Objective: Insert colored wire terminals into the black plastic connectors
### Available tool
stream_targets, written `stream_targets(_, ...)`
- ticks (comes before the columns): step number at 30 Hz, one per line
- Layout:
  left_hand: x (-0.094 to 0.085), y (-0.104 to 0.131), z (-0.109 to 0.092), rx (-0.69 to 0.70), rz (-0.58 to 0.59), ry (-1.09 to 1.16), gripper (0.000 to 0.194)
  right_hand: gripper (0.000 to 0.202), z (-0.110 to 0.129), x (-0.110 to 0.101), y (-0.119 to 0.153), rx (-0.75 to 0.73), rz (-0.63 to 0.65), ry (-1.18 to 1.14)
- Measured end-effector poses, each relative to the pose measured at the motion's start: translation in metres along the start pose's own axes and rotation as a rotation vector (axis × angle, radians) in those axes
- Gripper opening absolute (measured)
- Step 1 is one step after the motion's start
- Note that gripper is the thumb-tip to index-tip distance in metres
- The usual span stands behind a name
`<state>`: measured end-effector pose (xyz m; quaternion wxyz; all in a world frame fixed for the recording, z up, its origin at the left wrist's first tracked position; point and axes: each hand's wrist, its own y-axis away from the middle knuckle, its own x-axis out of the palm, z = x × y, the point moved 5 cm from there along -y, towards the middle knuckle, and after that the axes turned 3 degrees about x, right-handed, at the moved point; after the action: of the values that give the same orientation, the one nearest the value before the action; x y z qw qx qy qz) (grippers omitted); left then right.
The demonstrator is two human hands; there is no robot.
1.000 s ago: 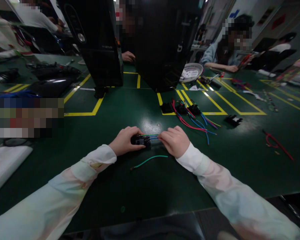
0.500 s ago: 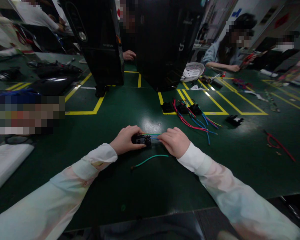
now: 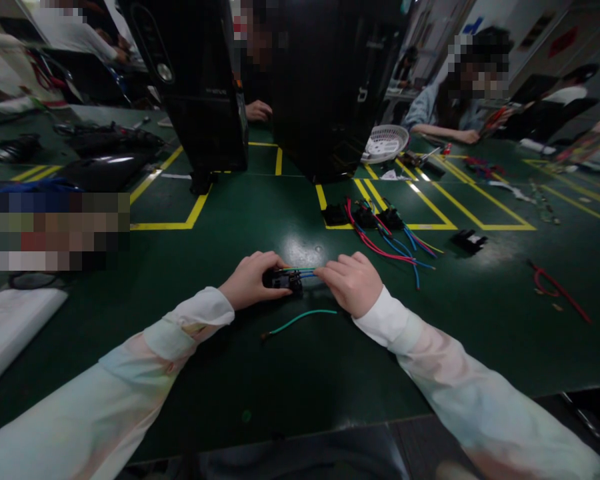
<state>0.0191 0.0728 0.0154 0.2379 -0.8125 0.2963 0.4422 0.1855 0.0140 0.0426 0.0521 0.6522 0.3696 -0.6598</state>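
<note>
My left hand (image 3: 255,280) is closed around a small black plastic connector block (image 3: 290,282), thumb below and fingers above. From the block's right side run thin blue and green wires (image 3: 307,272). My right hand (image 3: 351,283) pinches these wires between thumb and fingertips, a short way from the block; their far ends are hidden in the hand. On the table just below both hands lies a loose green wire (image 3: 305,316) with a dark terminal at its left end, touched by neither hand.
Black blocks with red and blue wires (image 3: 365,215) lie beyond my right hand. Another black block (image 3: 470,241) and a red wire (image 3: 560,291) are farther right. Two tall black cases (image 3: 200,87) stand behind, near a white basket (image 3: 387,143). People sit across the table. A white box (image 3: 20,327) lies left.
My right hand has shifted very slightly at the wires. My left hand and the black block stay in place.
</note>
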Motion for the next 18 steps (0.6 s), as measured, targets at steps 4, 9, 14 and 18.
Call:
stream_targets(4,-0.0003,0.0004,0.0001,-0.007,-0.003,0.001,0.036,0.021,0.0004,0.0038,0.0008,0.010,0.044,-0.029)
stream_targets(9,0.0002,0.0004,0.0007,-0.009,-0.004,0.000,0.036,0.019,-0.0013,0.0068,0.0027,0.048,0.033,-0.081)
stream_targets(14,0.0001,0.0003,0.0005,-0.006,0.002,0.001,0.036,0.019,-0.0006,0.0074,0.0028,0.056,0.077,-0.093)
stream_targets(18,0.0000,0.0003,0.0012,-0.007,0.005,0.003,0.036,0.019,-0.0006,0.0040,0.0020,0.059,0.046,-0.066)
